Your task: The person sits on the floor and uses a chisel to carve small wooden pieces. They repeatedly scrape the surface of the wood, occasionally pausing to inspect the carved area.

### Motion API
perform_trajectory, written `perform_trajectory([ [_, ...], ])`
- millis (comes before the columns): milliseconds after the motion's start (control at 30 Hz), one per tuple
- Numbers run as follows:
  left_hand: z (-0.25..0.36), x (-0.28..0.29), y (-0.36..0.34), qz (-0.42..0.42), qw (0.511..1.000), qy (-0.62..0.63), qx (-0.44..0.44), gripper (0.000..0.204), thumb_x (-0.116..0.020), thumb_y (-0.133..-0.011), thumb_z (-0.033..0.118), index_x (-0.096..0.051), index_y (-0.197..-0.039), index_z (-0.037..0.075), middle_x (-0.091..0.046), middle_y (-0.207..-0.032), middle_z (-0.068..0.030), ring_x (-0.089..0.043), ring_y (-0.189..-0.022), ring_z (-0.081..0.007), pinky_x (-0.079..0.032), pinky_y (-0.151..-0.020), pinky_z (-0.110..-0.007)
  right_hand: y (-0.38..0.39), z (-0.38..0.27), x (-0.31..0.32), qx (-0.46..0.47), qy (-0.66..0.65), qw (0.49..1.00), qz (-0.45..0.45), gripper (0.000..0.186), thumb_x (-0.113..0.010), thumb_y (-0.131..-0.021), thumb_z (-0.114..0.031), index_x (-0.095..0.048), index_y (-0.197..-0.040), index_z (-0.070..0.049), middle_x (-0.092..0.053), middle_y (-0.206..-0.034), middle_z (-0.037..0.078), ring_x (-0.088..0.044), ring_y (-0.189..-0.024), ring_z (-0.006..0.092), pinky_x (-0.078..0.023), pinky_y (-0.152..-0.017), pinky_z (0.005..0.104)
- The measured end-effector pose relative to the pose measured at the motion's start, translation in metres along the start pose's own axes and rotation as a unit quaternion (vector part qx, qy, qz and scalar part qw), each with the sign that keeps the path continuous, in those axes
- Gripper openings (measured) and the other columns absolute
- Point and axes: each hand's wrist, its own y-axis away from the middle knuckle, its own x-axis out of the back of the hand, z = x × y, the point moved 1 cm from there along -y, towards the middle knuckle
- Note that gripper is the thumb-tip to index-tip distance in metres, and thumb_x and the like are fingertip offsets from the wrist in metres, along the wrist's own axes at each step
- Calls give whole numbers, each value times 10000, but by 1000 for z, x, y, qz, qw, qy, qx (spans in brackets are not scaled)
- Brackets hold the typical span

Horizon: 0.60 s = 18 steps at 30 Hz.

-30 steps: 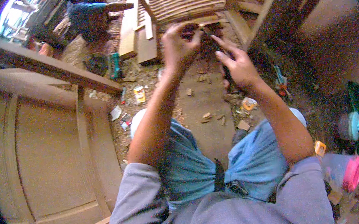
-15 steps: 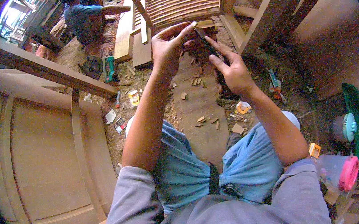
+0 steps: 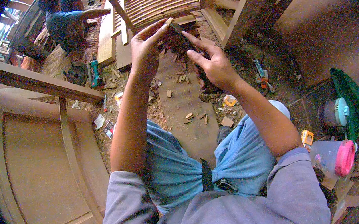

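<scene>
Wood scraps and shavings litter the dirt floor (image 3: 190,124) of a carpentry workshop, seen from above a seated person's knees. At twelve o'clock both hands meet: the left hand (image 3: 147,49) has its grip pinched, thumb and fingertips closed on the upper end of a small dark piece (image 3: 181,33), held in the air well above the floor. The right hand (image 3: 214,65) touches the same piece from the lower side, forefinger stretched along it and the other fingers loosely curled; whether this grip truly clamps it cannot be told. Just behind the hands, still at twelve o'clock, stands a slatted wooden frame (image 3: 159,0). At ten o'clock a green power tool (image 3: 94,73) lies on the floor, and beyond it another person (image 3: 65,23) crouches at work. A panelled wooden door (image 3: 38,169) fills the side from eight to ten o'clock. At four o'clock sits a clear jar with a pink lid (image 3: 335,158), with a green cloth (image 3: 353,99) above it at three o'clock.
</scene>
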Motion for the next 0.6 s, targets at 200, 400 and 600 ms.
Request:
perform_trajectory([
  [200,-2,4,-3,6,1000,-14,-1,273,-682,-821,144,-647,-1038,-17,-675,-886,-70,-640,-739,-124,-502,-655,-240,-1,6,0,7,35,999,0,411,-523,-922,-150,-476,-1329,-120,-561,-1151,98,-521,-1038,159,-385,-925,274],
  [400,-2,12,-5,5,1000,-30,4,255,-680,-810,115,-651,-1021,-23,-681,-881,-88,-644,-766,-140,-512,-700,-260,-2,2,-5,-90,-57,994,-20,407,-488,-947,-171,-443,-1351,-168,-505,-656,18,-482,-497,102,-442,-445,249],
  [600,-9,11,-15,22,984,-151,-89,219,-683,-804,113,-668,-958,-42,-682,-845,-100,-650,-703,-147,-537,-642,-277,-7,27,-14,-28,-78,996,24,369,-475,-954,-167,-464,-1323,-179,-446,-558,6,-426,-411,101,-397,-363,253],
])
